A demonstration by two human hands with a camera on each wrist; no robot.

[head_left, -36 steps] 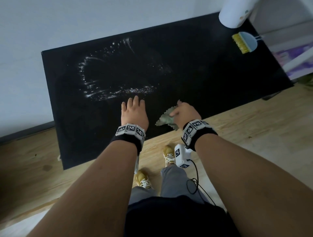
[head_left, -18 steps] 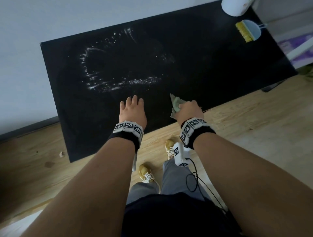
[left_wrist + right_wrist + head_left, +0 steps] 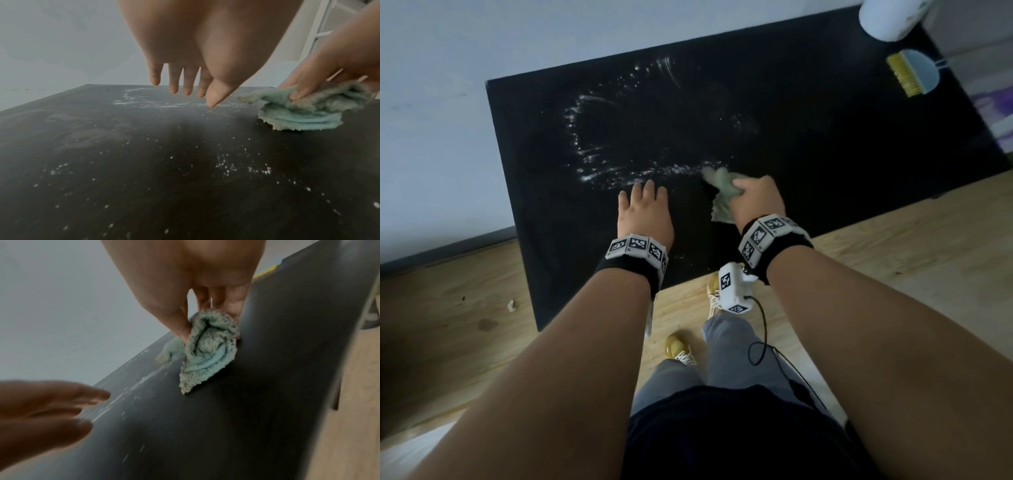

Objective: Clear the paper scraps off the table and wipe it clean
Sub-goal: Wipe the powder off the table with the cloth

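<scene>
A black table (image 3: 825,144) carries a ring of white droplets and streaks (image 3: 592,161) on its left half. My right hand (image 3: 751,197) grips a bunched pale green cloth (image 3: 722,192) that touches the tabletop at the right end of the streaks. In the right wrist view the cloth (image 3: 207,352) hangs from curled fingers (image 3: 179,316) onto the table (image 3: 267,386). My left hand (image 3: 645,212) hovers just left of the cloth, fingers straight and holding nothing. In the left wrist view its fingertips (image 3: 172,87) stay above the table (image 3: 144,162), with the cloth (image 3: 304,112) to the right.
A yellow-bristled brush with a pale blue dustpan (image 3: 914,73) lies at the table's far right, beside a white round container (image 3: 887,17). A small scrap (image 3: 511,305) lies on the wooden floor left of the table. A grey wall runs behind it.
My right hand has carried the cloth from the table's near edge forward and left to the end of the white streaks. The left hand has stayed flat beside it.
</scene>
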